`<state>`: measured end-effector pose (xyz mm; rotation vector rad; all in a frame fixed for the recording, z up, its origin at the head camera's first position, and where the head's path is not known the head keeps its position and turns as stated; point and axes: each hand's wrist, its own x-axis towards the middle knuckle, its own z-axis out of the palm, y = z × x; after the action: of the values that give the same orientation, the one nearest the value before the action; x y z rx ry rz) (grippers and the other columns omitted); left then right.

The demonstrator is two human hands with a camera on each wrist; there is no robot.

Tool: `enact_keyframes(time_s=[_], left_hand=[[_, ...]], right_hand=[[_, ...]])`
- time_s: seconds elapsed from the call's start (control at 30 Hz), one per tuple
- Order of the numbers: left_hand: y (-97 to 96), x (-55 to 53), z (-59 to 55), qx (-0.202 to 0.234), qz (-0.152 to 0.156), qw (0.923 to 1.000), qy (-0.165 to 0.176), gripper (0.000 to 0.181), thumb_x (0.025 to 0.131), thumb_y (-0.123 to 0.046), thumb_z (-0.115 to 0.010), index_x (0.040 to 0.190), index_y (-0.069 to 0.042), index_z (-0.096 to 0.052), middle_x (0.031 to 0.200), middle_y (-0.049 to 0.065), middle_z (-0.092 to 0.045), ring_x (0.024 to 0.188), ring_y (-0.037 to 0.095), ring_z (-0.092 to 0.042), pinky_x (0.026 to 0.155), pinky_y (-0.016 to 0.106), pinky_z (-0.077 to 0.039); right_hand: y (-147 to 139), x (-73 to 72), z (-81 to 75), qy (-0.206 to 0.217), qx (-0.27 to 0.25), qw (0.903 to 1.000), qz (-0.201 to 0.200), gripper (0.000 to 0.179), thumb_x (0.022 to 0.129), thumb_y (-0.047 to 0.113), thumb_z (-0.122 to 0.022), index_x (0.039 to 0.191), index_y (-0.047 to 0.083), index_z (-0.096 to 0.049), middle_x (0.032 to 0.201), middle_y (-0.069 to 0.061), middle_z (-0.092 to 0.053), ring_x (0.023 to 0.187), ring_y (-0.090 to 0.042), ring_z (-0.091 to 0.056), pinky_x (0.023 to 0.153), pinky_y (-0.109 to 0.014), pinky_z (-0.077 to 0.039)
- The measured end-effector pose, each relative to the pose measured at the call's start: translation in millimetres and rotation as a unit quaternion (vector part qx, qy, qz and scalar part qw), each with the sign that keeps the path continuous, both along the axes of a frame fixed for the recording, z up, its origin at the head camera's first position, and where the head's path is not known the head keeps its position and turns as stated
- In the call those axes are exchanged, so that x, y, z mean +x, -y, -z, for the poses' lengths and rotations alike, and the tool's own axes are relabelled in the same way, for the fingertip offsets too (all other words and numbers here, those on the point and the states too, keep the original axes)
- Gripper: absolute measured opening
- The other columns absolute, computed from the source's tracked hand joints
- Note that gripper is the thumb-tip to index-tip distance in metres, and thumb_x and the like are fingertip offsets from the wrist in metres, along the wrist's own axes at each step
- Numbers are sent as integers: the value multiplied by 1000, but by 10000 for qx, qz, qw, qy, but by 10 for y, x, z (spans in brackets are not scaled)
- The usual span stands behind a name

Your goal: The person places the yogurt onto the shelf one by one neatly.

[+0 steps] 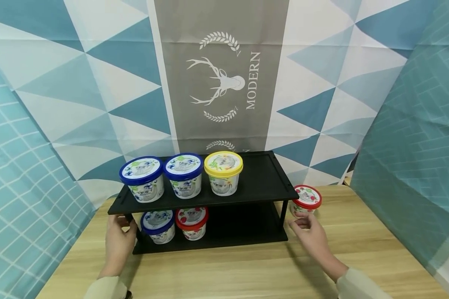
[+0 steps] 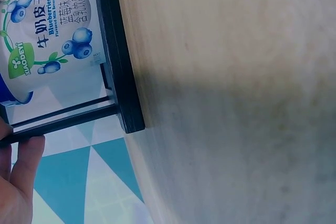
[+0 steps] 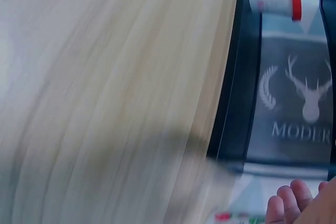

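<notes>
On the wooden surface (image 1: 247, 270) sits a black two-level shelf (image 1: 262, 182) holding five tubs. Left hand (image 1: 117, 245) grips the shelf's front left leg, fingers curled round it, right next to the blue-lid tub (image 1: 158, 226) on the lower level. Right hand (image 1: 309, 232) is just in front of a red-lid tub (image 1: 306, 201) standing off the shelf's right end, fingers loosely bent, grasping nothing; can't tell if they touch it.

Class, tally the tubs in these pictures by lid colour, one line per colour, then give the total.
Blue lids: 3
Red lids: 2
Yellow lids: 1
Total: 6 tubs
</notes>
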<state>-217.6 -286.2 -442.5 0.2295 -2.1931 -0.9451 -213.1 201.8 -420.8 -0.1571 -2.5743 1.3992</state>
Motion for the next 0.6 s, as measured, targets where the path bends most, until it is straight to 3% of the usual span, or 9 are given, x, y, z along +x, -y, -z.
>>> enact_keyframes(time_s=[0.2, 0.37, 0.47, 0.6], left_hand=[[13, 11, 10, -17, -34, 9999, 98, 39, 84, 3, -57, 120, -4, -44, 102, 17, -51, 79, 13, -49, 59, 9, -37], [9, 24, 9, -51, 40, 10000, -14, 39, 83, 5, -56, 120, -1, -43, 101, 19, -51, 82, 27, -53, 59, 6, -34], [2, 28, 1, -51, 30, 10000, -31, 39, 83, 5, -57, 120, -2, -43, 101, 18, -51, 81, 25, -52, 59, 4, -33], [-1, 25, -12, -100, 15, 9999, -39, 39, 83, 5, -58, 119, -2, -44, 102, 18, -51, 77, 4, -47, 58, 6, -35]], right_hand=[[-341, 7, 22, -13, 273, 9982, 536, 47, 91, 34, -59, 123, 2, -49, 111, -17, -61, 85, -3, -53, 69, -15, -45], [-581, -48, 133, -88, 353, 9942, 1014, 51, 89, 35, -61, 124, 1, -46, 109, -18, -59, 85, -9, -54, 65, -13, -44], [-679, -92, 207, -129, 324, 9933, 1105, 52, 89, 34, -61, 125, 0, -45, 109, -18, -56, 90, -17, -54, 63, -10, -42], [-764, -146, 265, 41, 203, 9941, 1062, 60, 89, 39, -59, 129, -2, -41, 115, -21, -52, 102, -27, -53, 67, -13, -43]])
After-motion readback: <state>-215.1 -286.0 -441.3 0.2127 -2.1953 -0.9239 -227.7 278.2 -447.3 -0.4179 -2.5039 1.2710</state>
